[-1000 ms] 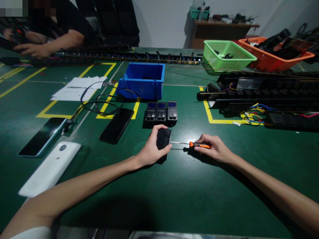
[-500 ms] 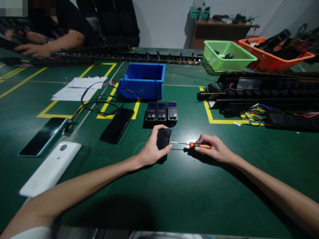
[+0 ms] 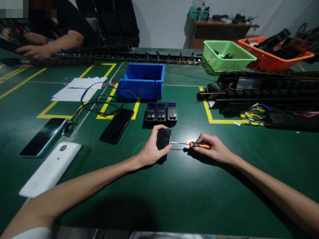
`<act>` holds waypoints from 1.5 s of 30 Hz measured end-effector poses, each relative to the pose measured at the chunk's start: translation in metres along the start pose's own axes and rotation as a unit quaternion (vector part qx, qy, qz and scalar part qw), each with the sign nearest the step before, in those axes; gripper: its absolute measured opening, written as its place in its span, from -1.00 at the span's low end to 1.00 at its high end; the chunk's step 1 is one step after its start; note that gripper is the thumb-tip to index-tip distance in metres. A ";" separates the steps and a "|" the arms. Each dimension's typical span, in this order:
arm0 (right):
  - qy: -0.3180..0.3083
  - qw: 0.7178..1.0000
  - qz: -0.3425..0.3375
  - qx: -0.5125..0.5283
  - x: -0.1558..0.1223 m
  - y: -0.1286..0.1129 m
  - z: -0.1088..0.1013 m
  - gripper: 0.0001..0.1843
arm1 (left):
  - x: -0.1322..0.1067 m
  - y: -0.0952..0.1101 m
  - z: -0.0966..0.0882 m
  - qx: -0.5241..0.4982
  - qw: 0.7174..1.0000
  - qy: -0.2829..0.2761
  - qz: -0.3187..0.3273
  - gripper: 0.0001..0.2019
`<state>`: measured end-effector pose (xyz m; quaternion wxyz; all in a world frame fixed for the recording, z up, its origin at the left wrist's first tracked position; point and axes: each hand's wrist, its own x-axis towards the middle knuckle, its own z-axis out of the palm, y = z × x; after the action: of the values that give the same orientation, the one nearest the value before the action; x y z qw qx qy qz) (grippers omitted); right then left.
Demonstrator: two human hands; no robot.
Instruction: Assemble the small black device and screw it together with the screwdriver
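My left hand (image 3: 150, 150) grips a small black module (image 3: 163, 138) that stands on the green table (image 3: 174, 192). Fingers curl over its top and the thumb presses its lower edge. My right hand (image 3: 214, 148) is closed on an orange-handled screwdriver (image 3: 199, 145) held level, its thin metal shaft pointing left with the tip at the module's right side. Just behind the module stand three black modules (image 3: 161, 112) with blue displays, side by side.
A blue bin (image 3: 143, 79) sits behind the modules. A black phone (image 3: 117, 125), a second phone (image 3: 43, 136), a white device (image 3: 51, 168), a looped cable (image 3: 99, 99) and paper (image 3: 78, 88) lie left. Green basket (image 3: 226, 54), orange basket (image 3: 271, 56) and black strips with wires (image 3: 261, 96) stand right. Another person's hand (image 3: 35, 49) works far left.
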<state>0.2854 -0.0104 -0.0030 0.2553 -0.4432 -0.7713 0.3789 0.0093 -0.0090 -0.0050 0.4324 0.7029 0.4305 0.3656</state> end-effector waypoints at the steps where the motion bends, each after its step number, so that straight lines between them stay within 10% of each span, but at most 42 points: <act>1: 0.001 1.000 -0.001 0.001 0.000 0.000 0.000 -0.74 | 0.000 0.000 0.000 0.002 1.000 -0.001 -0.001 -0.46; 45: -0.024 0.999 -0.012 -0.026 -0.001 0.000 0.000 -0.74 | 0.001 -0.002 0.000 -0.009 1.000 -0.004 0.000 -0.46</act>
<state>0.2861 -0.0110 -0.0034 0.2298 -0.4315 -0.7919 0.3660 0.0091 -0.0081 -0.0067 0.4409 0.7003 0.4255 0.3662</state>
